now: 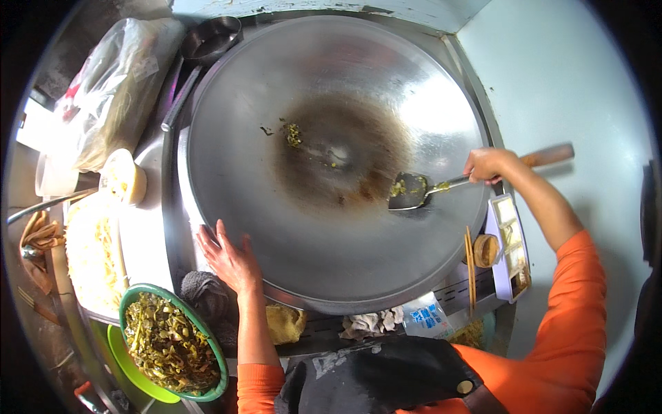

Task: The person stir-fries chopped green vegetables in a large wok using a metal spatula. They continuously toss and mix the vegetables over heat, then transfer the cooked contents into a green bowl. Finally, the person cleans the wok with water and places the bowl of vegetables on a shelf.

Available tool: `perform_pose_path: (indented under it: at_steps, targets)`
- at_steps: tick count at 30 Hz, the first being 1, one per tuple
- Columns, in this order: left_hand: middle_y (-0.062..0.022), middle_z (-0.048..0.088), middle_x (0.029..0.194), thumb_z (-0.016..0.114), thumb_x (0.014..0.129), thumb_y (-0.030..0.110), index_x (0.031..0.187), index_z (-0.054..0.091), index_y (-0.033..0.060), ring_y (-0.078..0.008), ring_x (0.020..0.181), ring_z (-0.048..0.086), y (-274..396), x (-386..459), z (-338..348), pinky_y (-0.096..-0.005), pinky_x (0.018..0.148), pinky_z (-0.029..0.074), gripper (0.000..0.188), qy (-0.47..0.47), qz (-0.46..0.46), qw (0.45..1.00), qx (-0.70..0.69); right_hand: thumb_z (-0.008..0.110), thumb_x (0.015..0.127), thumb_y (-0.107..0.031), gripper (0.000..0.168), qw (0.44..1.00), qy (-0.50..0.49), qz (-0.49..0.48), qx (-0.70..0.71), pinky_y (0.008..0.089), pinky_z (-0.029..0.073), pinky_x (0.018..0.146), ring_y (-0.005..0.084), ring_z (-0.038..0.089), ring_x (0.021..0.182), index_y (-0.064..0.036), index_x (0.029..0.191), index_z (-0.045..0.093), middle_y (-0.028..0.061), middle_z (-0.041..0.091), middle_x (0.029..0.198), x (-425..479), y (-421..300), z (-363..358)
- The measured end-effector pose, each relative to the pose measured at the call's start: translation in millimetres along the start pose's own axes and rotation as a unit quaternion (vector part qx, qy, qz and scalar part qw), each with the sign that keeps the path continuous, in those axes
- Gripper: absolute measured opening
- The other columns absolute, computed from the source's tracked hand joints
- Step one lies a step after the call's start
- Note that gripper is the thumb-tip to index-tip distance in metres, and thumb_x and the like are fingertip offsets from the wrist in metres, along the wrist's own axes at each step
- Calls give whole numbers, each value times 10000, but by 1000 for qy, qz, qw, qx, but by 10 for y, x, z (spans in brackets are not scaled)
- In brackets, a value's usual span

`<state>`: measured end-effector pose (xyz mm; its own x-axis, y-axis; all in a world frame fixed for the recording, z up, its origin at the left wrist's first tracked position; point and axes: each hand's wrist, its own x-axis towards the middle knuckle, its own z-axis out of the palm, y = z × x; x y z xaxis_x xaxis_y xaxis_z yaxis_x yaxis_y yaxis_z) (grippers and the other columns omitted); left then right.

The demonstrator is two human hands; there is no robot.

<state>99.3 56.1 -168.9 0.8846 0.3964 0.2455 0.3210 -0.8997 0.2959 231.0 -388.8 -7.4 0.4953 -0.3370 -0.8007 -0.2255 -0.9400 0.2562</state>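
A large metal wok (331,253) fills the middle, browned at its bottom. My right hand (489,165) grips the shaft of a metal wok spatula (408,191) with a wooden handle; its blade rests on the wok's right inner side, with bits of chopped greens on it. A small clump of chopped greens (292,135) lies left of the wok's centre. My left hand (230,259) has its fingers spread at the wok's lower left rim and holds nothing. Below left of that hand, a green basket (220,357) is full of chopped cooked greens.
At the left are a tray of pale shreds (95,253), a plastic tub (124,181), a plastic bag (124,83) and a dark ladle (211,41). A grey cloth (202,292) lies by my left forearm. Chopsticks (470,269) and a seasoning box (507,248) stand at right, near a wall.
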Motion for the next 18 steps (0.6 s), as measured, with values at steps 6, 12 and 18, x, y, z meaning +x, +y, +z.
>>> perform_pose_path:
  at_steps: [6, 12, 18]
  targets:
    - [-214, 268, 1412, 726, 682, 157, 1297, 401, 127, -377, 1321, 236, -25, 8, 27, -497, 1044, 268, 697, -14, 5, 1000, 17, 628, 799, -146, 378, 989, 65, -130, 16, 321, 471, 479, 151, 540, 503, -120, 1175, 596, 95, 610, 680, 565, -362, 177]
    - [-205, 369, 1339, 670, 686, 53, 1312, 378, 58, -375, 1261, 317, 314, 274, 36, -462, 1021, 284, 690, -18, 59, 998, -8, 621, 810, -174, 375, 939, 152, -275, 139, 346, 451, 796, 277, 601, 902, -134, 1182, 586, 160, 633, 1002, 1458, -927, 464]
    - [-214, 411, 1293, 579, 744, -17, 1303, 353, -24, -377, 1174, 400, 528, 1174, 900, -420, 996, 339, 604, -89, -3, 984, -153, 596, 838, -181, 376, 881, 195, -360, 237, 372, 430, 887, 329, 577, 1009, -144, 1210, 559, 167, 613, 1087, 1764, -1608, 439]
